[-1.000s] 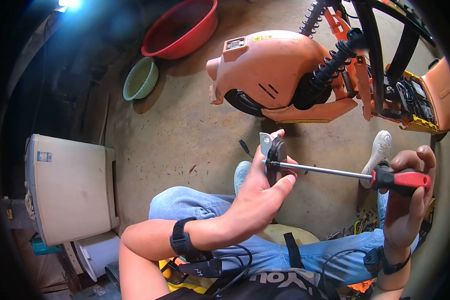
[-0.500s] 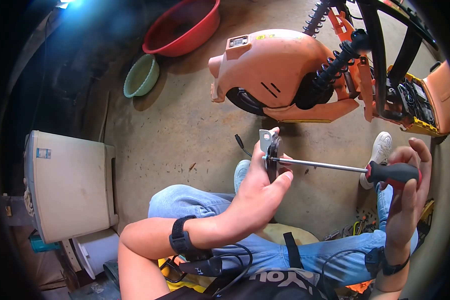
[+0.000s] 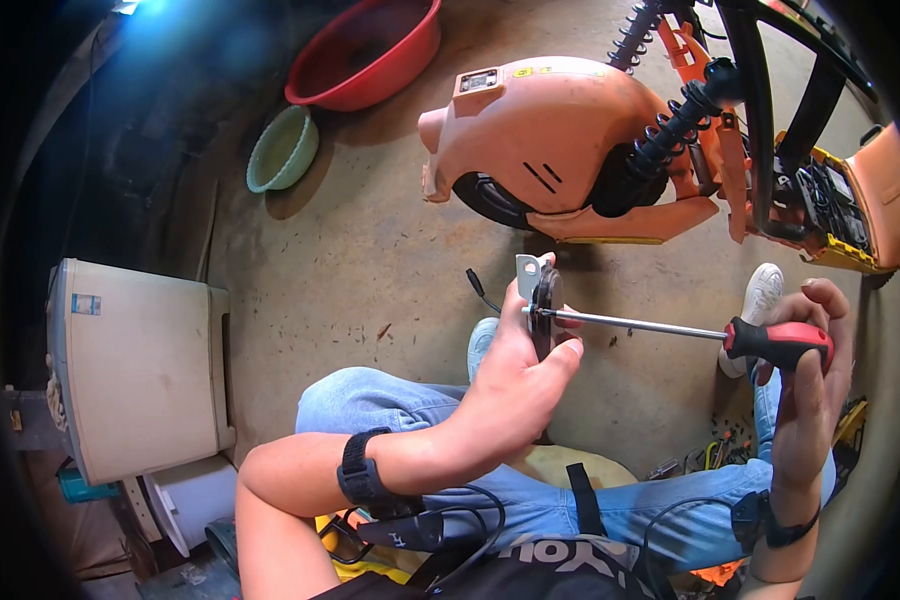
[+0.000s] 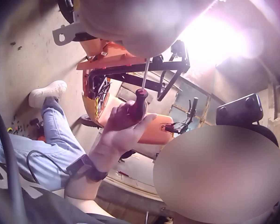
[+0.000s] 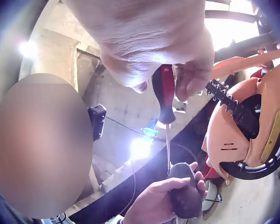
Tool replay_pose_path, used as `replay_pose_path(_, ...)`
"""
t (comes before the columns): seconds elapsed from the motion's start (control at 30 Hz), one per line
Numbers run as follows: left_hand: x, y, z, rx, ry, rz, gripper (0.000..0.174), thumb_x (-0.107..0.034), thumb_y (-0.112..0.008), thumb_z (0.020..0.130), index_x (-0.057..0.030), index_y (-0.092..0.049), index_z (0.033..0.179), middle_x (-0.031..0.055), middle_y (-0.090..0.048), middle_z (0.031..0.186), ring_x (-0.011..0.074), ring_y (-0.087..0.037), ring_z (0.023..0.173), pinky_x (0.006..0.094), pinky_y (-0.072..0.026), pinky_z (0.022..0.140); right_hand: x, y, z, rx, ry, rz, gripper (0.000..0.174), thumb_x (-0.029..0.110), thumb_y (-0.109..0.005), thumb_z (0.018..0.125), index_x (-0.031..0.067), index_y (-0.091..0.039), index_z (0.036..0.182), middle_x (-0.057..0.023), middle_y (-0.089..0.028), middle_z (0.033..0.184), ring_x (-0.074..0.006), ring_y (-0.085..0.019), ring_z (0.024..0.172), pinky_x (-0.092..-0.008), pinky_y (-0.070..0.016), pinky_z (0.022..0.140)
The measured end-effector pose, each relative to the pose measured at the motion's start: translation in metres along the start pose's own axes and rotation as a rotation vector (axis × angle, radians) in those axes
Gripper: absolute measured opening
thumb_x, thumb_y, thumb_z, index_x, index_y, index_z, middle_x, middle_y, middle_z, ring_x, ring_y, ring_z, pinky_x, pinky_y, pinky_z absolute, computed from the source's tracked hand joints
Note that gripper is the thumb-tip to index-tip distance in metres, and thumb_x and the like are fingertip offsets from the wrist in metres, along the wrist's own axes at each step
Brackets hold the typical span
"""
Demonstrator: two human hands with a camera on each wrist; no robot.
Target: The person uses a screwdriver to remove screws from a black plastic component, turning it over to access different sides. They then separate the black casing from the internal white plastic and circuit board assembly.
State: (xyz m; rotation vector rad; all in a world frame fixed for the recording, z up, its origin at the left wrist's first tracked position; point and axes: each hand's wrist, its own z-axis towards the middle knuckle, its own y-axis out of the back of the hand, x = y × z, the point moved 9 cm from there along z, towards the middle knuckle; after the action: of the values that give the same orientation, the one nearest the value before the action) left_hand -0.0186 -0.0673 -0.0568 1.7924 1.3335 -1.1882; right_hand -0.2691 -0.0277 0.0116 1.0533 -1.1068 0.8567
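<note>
Screwdriver [image 3: 670,328] is the thing I watch most: it lies almost flat in the air, above the concrete floor [image 3: 370,270] and out in front of the person's knees. Its red and black handle is on the right, and its thin metal shaft runs to the left. The right hand [image 3: 808,375] holds the handle, with the fingers and thumb curled round it. The tip of the shaft touches the middle of a round black part [image 3: 543,300] that has a small silver bracket at its top. The left hand [image 3: 520,385] holds that part up on its edge, with the thumb and fingers curled round its rim, so its flat face looks at the screwdriver. A thin black wire [image 3: 478,285] sticks out just to the left of the part. Under the left hand I see a knee in blue jeans [image 3: 390,410]. A white shoe [image 3: 760,300] rests on the floor close to the screwdriver handle. An orange scooter [image 3: 560,140] lies toward the far right corner of the floor, its black wheel near the round part. A red basin [image 3: 365,55] sits by the far edge, with a green bowl [image 3: 282,152] just beside it. A cream box [image 3: 135,370] stands at the left edge. Each wrist wears a black strap [image 3: 362,475].
</note>
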Motion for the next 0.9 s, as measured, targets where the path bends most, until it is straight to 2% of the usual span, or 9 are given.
replay_pose_path(0.1,0.001,0.001,0.000,0.001,0.003,-0.019,0.073,-0.005,-0.056,0.096,-0.0106,-0.015,0.156,0.0021,-0.053,0.113,0.0094,-0.052,0.102,0.0272,-0.0421,0.096,0.017,-0.002,-0.001,-0.114,0.150,0.015,0.070,0.061,-0.049,0.096,0.0025,-0.041,0.133,-0.0022,-0.056,0.091,-0.0061,-0.051,0.074,-0.0187,-0.0392,0.063)
replay_pose_path(0.2,0.001,0.000,-0.001,0.008,0.013,-0.027,0.073,-0.005,-0.057,0.096,-0.0108,-0.015,0.156,0.0021,-0.053,0.113,0.0096,-0.052,0.102,0.0274,-0.0422,0.096,0.008,0.012,-0.006,-0.106,0.066,-0.042,0.074,0.064,-0.054,0.093,0.0027,-0.041,0.133,-0.0026,-0.056,0.092,-0.0071,-0.052,0.075,-0.0187,-0.0397,0.063)
replay_pose_path(0.27,0.002,-0.001,-0.001,0.015,0.026,-0.021,0.073,-0.005,-0.057,0.096,-0.0109,-0.015,0.156,0.0021,-0.052,0.113,0.0097,-0.052,0.103,0.0276,-0.0423,0.096,-0.017,0.023,-0.010,0.020,-0.136,-0.068,0.079,0.066,-0.058,0.089,0.0036,-0.041,0.134,-0.0044,-0.056,0.095,-0.0084,-0.053,0.077,-0.0186,-0.0407,0.063)
replay_pose_path(0.37,0.002,-0.002,-0.001,0.018,0.003,-0.027,0.073,-0.006,-0.057,0.096,-0.0109,-0.016,0.156,0.0022,-0.052,0.113,0.0099,-0.052,0.103,0.0278,-0.0425,0.096,-0.020,0.022,-0.008,0.069,-0.249,-0.057,0.080,0.066,-0.062,0.086,0.0051,-0.042,0.134,-0.0051,-0.055,0.095,-0.0086,-0.053,0.079,-0.0189,-0.0409,0.062)
replay_pose_path(0.4,0.001,-0.002,-0.001,0.010,0.008,-0.023,0.072,-0.006,-0.057,0.096,-0.0108,-0.016,0.156,0.0022,-0.052,0.113,0.0099,-0.052,0.103,0.0279,-0.0427,0.096,-0.021,0.016,-0.006,0.069,-0.248,-0.058,0.080,0.066,-0.062,0.086,0.0051,-0.042,0.134,-0.0051,-0.055,0.095,-0.0086,-0.053,0.079,-0.0189,-0.0409,0.062)
replay_pose_path(0.47,0.001,0.000,0.000,0.002,0.011,-0.020,0.072,-0.006,-0.057,0.096,-0.0108,-0.016,0.155,0.0023,-0.052,0.113,0.0100,-0.052,0.103,0.0279,-0.0428,0.096,-0.001,0.005,0.000,-0.031,-0.018,-0.044,0.078,0.066,-0.061,0.086,0.0058,-0.043,0.133,-0.0043,-0.054,0.093,-0.0077,-0.053,0.078,-0.0193,-0.0405,0.061)
replay_pose_path(0.57,0.004,0.004,0.001,-0.006,0.004,0.010,0.072,-0.006,-0.057,0.096,-0.0111,-0.016,0.155,0.0023,-0.052,0.113,0.0101,-0.052,0.103,0.0279,-0.0430,0.096,0.012,0.000,0.001,-0.076,0.089,-0.050,0.078,0.065,-0.061,0.086,0.0054,-0.043,0.133,-0.0046,-0.054,0.095,-0.0077,-0.054,0.080,-0.0202,-0.0405,0.061)
replay_pose_path(0.77,0.005,0.001,0.000,0.003,0.036,-0.005,0.072,-0.006,-0.057,0.096,-0.0108,-0.017,0.155,0.0028,-0.052,0.113,0.0110,-0.053,0.104,0.0287,-0.0431,0.097,-0.008,0.014,-0.009,0.057,-0.134,-0.064,0.077,0.070,-0.057,0.087,0.0059,-0.046,0.128,0.0001,-0.055,0.084,-0.0043,-0.053,0.069,-0.0168,-0.0374,0.054)
replay_pose_path(0.9,0.007,0.001,0.000,0.003,0.050,0.000,0.071,-0.005,-0.056,0.096,-0.0117,-0.017,0.155,0.0033,-0.052,0.114,0.0114,-0.053,0.105,0.0292,-0.0433,0.097,-0.004,0.008,-0.002,0.000,-0.084,-0.082,0.078,0.072,-0.054,0.088,0.0050,-0.047,0.127,0.0013,-0.054,0.080,-0.0040,-0.052,0.064,-0.0160,-0.0364,0.053)
